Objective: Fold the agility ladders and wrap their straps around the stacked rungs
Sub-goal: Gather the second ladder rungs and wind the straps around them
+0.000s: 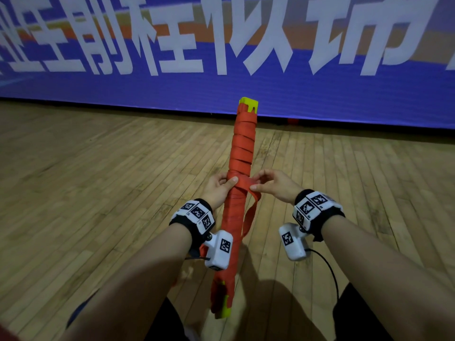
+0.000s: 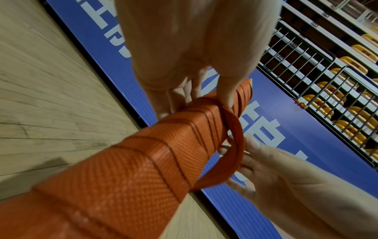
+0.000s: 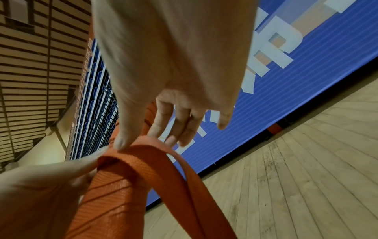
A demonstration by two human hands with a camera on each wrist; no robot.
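A long bundle of stacked yellow rungs is wound nearly end to end in orange strap and points away from me, held above the wooden floor. My left hand grips the bundle's middle, thumb pressed across the wrap. My right hand pinches a loose loop of the strap between thumb and forefinger just right of the bundle. The same loop fills the right wrist view, and the wrapped bundle fills the left wrist view.
Wooden plank floor lies all around. A blue banner with large white characters runs along the far edge. Railings and yellow stand seats rise behind it. My dark-clothed legs sit at the bottom.
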